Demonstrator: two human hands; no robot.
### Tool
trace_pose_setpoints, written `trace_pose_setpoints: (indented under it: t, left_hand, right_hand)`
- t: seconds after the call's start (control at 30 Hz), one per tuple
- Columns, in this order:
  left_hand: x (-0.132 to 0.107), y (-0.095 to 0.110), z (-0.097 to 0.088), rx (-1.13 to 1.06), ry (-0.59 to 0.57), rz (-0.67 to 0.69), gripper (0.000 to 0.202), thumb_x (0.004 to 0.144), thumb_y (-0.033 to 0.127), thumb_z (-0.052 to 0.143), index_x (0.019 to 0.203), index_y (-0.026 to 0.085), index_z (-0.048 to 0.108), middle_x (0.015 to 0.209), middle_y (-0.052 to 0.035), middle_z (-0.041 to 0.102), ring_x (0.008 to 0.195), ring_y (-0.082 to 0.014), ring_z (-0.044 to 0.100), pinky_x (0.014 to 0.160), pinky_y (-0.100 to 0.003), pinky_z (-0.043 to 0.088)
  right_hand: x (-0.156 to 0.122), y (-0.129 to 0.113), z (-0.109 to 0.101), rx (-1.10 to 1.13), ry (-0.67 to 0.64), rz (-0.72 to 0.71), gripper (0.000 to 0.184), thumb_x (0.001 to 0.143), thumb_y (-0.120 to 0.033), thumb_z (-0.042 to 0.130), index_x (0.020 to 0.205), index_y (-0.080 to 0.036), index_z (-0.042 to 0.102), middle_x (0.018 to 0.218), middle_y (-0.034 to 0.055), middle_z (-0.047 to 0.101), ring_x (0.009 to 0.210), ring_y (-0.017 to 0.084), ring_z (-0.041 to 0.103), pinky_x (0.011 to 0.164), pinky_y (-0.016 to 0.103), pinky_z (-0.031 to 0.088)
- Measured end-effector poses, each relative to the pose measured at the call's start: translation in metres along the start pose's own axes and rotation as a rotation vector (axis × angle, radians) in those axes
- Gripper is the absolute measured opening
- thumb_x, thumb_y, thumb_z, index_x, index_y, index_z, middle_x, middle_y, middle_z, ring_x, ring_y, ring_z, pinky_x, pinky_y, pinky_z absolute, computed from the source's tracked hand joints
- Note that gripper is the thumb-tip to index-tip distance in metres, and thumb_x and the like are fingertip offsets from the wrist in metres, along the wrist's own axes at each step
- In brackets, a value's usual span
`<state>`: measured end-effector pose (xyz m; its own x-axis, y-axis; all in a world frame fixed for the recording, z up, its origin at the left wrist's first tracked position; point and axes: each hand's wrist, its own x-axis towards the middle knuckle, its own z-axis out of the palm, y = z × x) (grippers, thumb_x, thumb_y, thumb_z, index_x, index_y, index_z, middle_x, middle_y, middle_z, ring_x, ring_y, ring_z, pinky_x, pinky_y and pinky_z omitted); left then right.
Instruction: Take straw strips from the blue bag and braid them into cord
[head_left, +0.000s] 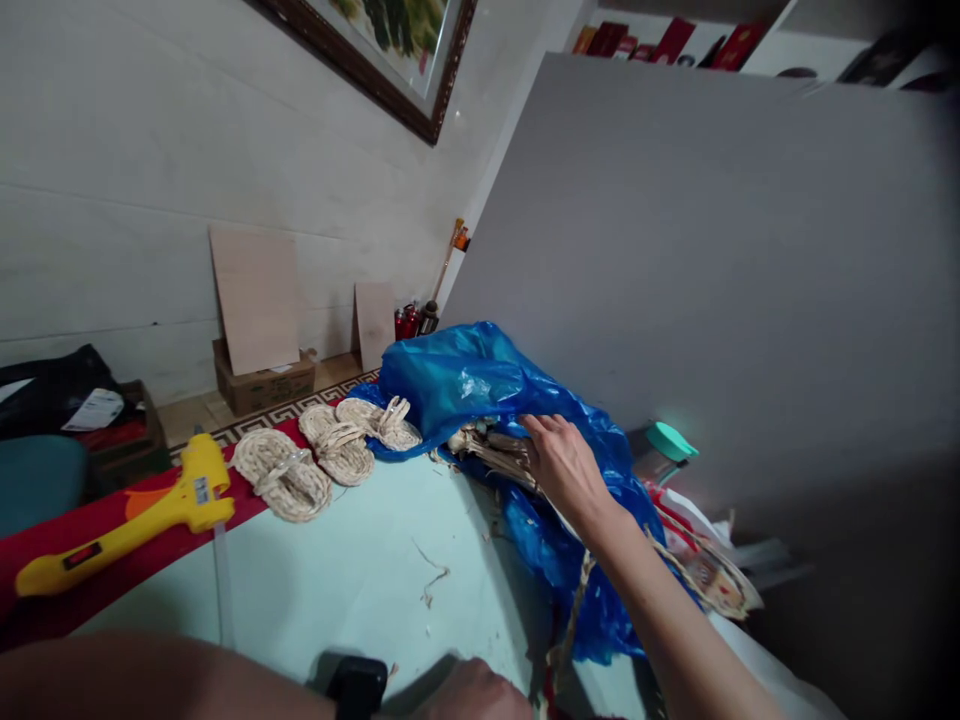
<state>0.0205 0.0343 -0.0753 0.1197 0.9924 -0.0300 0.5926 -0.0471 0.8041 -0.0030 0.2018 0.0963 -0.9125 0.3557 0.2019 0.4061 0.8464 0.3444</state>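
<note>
My right hand [566, 465] reaches over a bundle of dried straw [495, 452] in the mouth of a crumpled blue plastic bag [480, 375]. Its fingers curl down onto the stalks; the thumb is hidden. At the bottom edge, my left hand [480, 692] is closed, with a dark watch on the wrist. Its fingertips are out of sight, so what it grips cannot be made out. Close to it, a braided straw strand [579, 605] hangs over the blue bag. Left of the bag lie several small woven straw sandals [289, 480].
A yellow glue gun [161, 510] lies at the left on a red cloth [22, 545]. Straw scraps litter the pale green tabletop [360, 580]. A large grey panel [712, 260] stands behind the bag. Right of the bag is a green-topped container [670, 440].
</note>
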Motion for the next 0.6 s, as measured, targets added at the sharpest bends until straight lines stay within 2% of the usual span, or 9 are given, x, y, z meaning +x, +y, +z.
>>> trace_pose_setpoints:
  t: [0.13, 0.23, 0.37, 0.47, 0.6]
  left_hand:
    - [-0.002, 0.007, -0.007, -0.023, -0.018, -0.015, 0.03, 0.066, 0.013, 0.057, 0.045, 0.02, 0.037, 0.044, 0.0014, 0.048, 0.051, -0.014, 0.045, 0.055, -0.027, 0.032]
    - [-0.01, 0.015, -0.019, -0.055, -0.015, -0.028, 0.028, 0.063, 0.01, 0.057, 0.047, 0.019, 0.036, 0.046, 0.0032, 0.047, 0.047, -0.0106, 0.038, 0.054, -0.026, 0.03]
    - [-0.024, 0.028, -0.037, -0.146, -0.024, -0.076, 0.02, 0.061, 0.009, 0.055, 0.05, 0.019, 0.042, 0.048, 0.0052, 0.046, 0.046, -0.0088, 0.035, 0.051, -0.024, 0.028]
    - [-0.032, 0.039, -0.047, -0.188, -0.042, -0.134, 0.013, 0.061, 0.012, 0.056, 0.053, 0.019, 0.049, 0.05, 0.0053, 0.047, 0.048, -0.009, 0.037, 0.05, -0.022, 0.029]
    - [-0.035, 0.054, -0.057, -0.159, -0.077, -0.229, 0.013, 0.061, 0.007, 0.051, 0.054, 0.018, 0.049, 0.05, 0.0071, 0.042, 0.048, -0.0071, 0.033, 0.047, -0.02, 0.024]
  right_hand:
    - [-0.008, 0.003, -0.001, -0.055, -0.061, -0.003, 0.024, 0.094, -0.015, 0.041, 0.092, -0.016, 0.065, 0.089, 0.0113, 0.068, 0.09, 0.024, 0.059, 0.078, 0.032, 0.037]
    - [-0.013, 0.009, 0.008, -0.07, -0.149, 0.031, 0.022, 0.09, -0.011, 0.047, 0.086, -0.015, 0.069, 0.083, 0.0127, 0.07, 0.086, 0.025, 0.063, 0.075, 0.031, 0.039]
    - [-0.02, 0.013, 0.022, -0.096, -0.183, 0.118, 0.023, 0.091, -0.011, 0.047, 0.092, -0.011, 0.07, 0.083, 0.0173, 0.071, 0.086, 0.026, 0.066, 0.073, 0.031, 0.04]
    - [-0.024, 0.016, 0.028, -0.09, -0.192, 0.159, 0.022, 0.092, -0.014, 0.047, 0.1, -0.011, 0.067, 0.085, 0.0161, 0.071, 0.082, 0.024, 0.067, 0.069, 0.029, 0.041]
    - [-0.027, 0.019, 0.03, -0.067, -0.18, 0.153, 0.022, 0.09, -0.009, 0.048, 0.105, -0.011, 0.064, 0.088, 0.0137, 0.071, 0.082, 0.023, 0.065, 0.069, 0.028, 0.04]
